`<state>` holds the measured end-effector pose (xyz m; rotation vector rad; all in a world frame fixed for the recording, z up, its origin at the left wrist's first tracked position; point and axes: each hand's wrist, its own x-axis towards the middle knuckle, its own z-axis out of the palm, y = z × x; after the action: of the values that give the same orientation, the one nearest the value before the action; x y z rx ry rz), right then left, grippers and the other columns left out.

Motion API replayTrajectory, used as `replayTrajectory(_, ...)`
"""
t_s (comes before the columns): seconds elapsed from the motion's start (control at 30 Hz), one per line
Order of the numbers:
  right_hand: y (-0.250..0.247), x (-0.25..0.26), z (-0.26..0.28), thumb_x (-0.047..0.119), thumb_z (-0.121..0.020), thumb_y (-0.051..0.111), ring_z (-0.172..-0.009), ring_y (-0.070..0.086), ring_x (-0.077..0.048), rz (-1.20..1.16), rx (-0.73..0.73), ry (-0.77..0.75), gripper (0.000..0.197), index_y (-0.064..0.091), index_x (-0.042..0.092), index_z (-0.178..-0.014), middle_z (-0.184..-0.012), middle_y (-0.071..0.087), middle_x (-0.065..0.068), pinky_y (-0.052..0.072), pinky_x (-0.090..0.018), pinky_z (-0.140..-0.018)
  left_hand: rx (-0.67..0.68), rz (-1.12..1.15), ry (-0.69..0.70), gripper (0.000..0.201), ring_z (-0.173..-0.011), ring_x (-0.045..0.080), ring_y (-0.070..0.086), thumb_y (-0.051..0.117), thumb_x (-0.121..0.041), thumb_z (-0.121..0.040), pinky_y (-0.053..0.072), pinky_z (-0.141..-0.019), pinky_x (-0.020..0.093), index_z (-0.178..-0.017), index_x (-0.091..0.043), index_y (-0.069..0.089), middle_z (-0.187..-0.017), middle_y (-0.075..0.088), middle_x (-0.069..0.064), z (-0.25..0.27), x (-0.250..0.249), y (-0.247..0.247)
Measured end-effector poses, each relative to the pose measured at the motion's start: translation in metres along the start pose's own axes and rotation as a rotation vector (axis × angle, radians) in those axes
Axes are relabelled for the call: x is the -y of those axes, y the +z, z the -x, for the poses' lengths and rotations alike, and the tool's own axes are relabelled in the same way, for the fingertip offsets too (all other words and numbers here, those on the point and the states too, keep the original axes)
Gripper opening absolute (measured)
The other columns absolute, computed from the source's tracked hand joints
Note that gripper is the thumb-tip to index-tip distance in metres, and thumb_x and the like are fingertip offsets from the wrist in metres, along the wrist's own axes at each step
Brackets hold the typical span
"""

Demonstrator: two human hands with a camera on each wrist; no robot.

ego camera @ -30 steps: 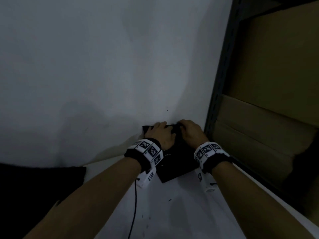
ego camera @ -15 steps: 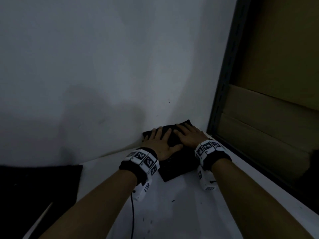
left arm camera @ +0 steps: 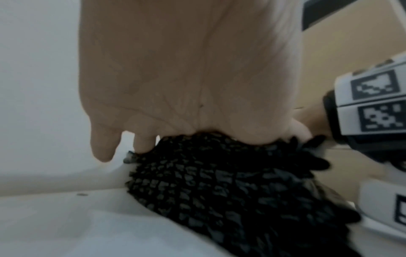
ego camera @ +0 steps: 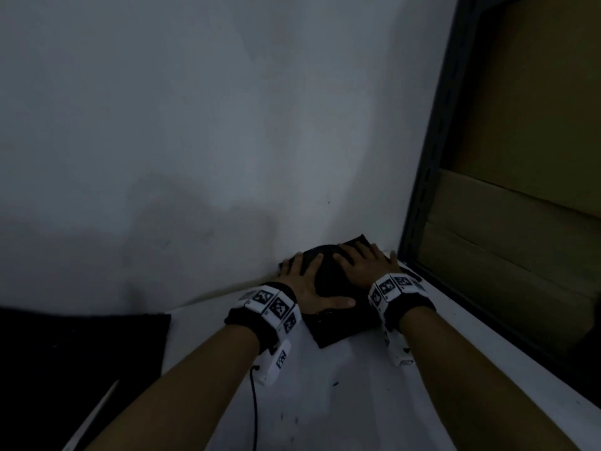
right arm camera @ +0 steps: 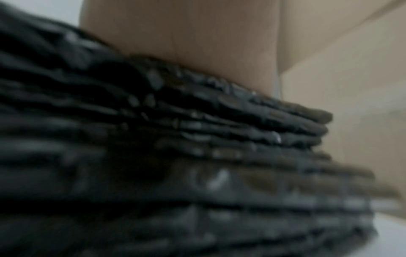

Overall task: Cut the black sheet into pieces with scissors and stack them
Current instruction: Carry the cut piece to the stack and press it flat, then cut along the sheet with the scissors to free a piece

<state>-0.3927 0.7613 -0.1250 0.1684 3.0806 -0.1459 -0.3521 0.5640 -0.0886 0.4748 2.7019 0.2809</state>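
A thick stack of black cut pieces (ego camera: 338,323) lies on the white table against the wall, near the corner by the shelf. My left hand (ego camera: 304,281) lies flat on the stack's left side with fingers spread and thumb stretched across it. My right hand (ego camera: 362,265) lies flat on the right side, fingers straight toward the wall. The left wrist view shows my palm (left arm camera: 186,73) pressing on the layered black edges (left arm camera: 230,187). In the right wrist view the layered stack (right arm camera: 175,165) fills the picture under my palm (right arm camera: 186,34). No scissors are visible.
A large black sheet (ego camera: 74,362) covers the table's left part. A dark metal shelf post (ego camera: 429,151) stands right of the stack with cardboard boxes (ego camera: 527,222) behind it. A thin black cable (ego camera: 254,415) runs down the white table (ego camera: 341,402) from my left wrist.
One second ago both hands were curled over the stack's far part. They have flattened out, and now both palms press down on top of it with fingers spread.
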Motion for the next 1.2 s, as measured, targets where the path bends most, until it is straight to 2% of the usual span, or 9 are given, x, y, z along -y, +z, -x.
replayTrajectory(0.1, -0.009, 0.011, 0.015, 0.074, -0.095, 0.016, -0.153, -0.003, -0.03, 0.136, -0.032, 0.03, 0.063, 0.005, 0.054, -0.154, -0.168, -0.002, 0.005, -0.014, -0.06, -0.115, 0.007, 0.023, -0.031, 0.121, -0.151, 0.029, -0.016, 0.045, -0.096, -0.064, 0.001, -0.122, 0.052, -0.153, -0.043, -0.019, -0.163, -0.024, 0.005, 0.014, 0.002, -0.003)
replayTrajectory(0.2, -0.014, 0.019, 0.031, 0.062, -0.1, 0.017, -0.148, 0.024, -0.03, 0.244, -0.276, 0.001, 0.062, 0.044, 0.036, -0.148, -0.159, 0.035, -0.002, -0.012, -0.058, -0.115, 0.035, 0.018, -0.015, 0.115, -0.152, 0.033, -0.007, 0.041, -0.092, -0.071, 0.005, -0.123, 0.052, -0.155, -0.039, -0.017, -0.164, -0.018, 0.009, 0.042, 0.012, -0.008)
replayTrajectory(0.27, -0.019, 0.029, 0.04, 0.047, -0.098, 0.029, -0.123, 0.055, -0.03, 0.241, -0.483, -0.026, 0.054, 0.074, 0.021, -0.115, -0.126, 0.066, -0.01, 0.004, -0.057, -0.119, 0.035, 0.004, 0.004, 0.113, -0.153, 0.031, -0.003, 0.042, -0.087, -0.077, 0.006, -0.123, 0.048, -0.156, -0.031, -0.016, -0.165, -0.014, 0.009, 0.069, 0.023, -0.016)
replayTrajectory(0.4, -0.041, 0.061, 0.081, 0.025, -0.093, 0.053, -0.072, 0.065, -0.031, 0.004, -0.768, -0.109, 0.03, 0.068, 0.009, -0.073, -0.073, 0.068, -0.013, 0.047, -0.046, -0.09, -0.014, 0.098, -0.029, 0.112, -0.151, 0.025, 0.017, 0.041, -0.079, -0.085, 0.018, -0.12, 0.034, -0.157, -0.012, -0.013, -0.166, 0.004, 0.011, 0.13, 0.045, -0.032)
replayTrajectory(0.47, -0.053, 0.079, 0.104, 0.026, -0.095, 0.044, -0.058, 0.06, -0.03, -0.061, -0.745, -0.211, 0.039, 0.061, 0.006, -0.067, -0.063, 0.061, -0.013, 0.043, -0.033, -0.062, -0.09, 0.093, -0.058, 0.103, -0.145, 0.025, 0.031, 0.04, -0.076, -0.089, 0.028, -0.113, 0.032, -0.157, -0.005, 0.01, -0.162, 0.022, 0.013, 0.159, 0.057, -0.041)
replayTrajectory(0.6, -0.066, 0.118, 0.152, 0.028, -0.102, 0.045, -0.082, 0.061, -0.03, -0.129, -0.476, -0.292, 0.032, 0.064, 0.004, -0.093, -0.091, 0.066, -0.012, 0.049, -0.035, -0.066, -0.177, 0.037, -0.059, 0.065, -0.114, 0.029, 0.063, 0.051, -0.063, -0.093, 0.048, -0.093, 0.032, -0.113, -0.003, 0.067, -0.118, 0.067, 0.011, 0.209, 0.098, -0.049)
replayTrajectory(0.77, -0.074, 0.171, 0.215, 0.026, -0.098, 0.056, -0.09, 0.069, -0.026, -0.331, -0.191, -0.463, 0.02, 0.069, 0.011, -0.104, -0.098, 0.074, -0.008, 0.056, -0.036, -0.081, -0.243, 0.11, -0.062, 0.042, -0.077, 0.017, 0.074, 0.064, -0.047, -0.092, 0.061, -0.077, 0.032, -0.093, -0.006, 0.075, -0.088, 0.077, 0.005, 0.273, 0.15, -0.045)
replayTrajectory(0.97, -0.061, 0.249, 0.287, 0.036, -0.098, 0.06, -0.111, 0.061, -0.026, -0.217, 0.135, -0.558, 0.034, 0.064, 0.013, -0.123, -0.122, 0.066, -0.007, 0.048, -0.029, -0.09, -0.013, -0.013, -0.199, 0.049, -0.077, 0.021, 0.073, 0.059, -0.052, -0.094, 0.052, -0.057, 0.023, -0.104, -0.005, 0.071, -0.094, 0.074, 0.008, 0.34, 0.186, -0.013)
replayTrajectory(1.2, -0.007, 0.307, 0.331, 0.04, -0.1, 0.056, -0.122, 0.054, -0.033, -0.233, 0.291, -0.557, 0.057, 0.035, 0.018, -0.148, -0.139, 0.052, -0.018, 0.046, -0.035, -0.093, 0.023, -0.028, -0.163, 0.041, -0.111, 0.022, 0.06, 0.054, -0.044, -0.096, 0.048, -0.101, 0.034, -0.124, -0.016, 0.066, -0.125, 0.063, 0.003, 0.356, 0.21, 0.05)
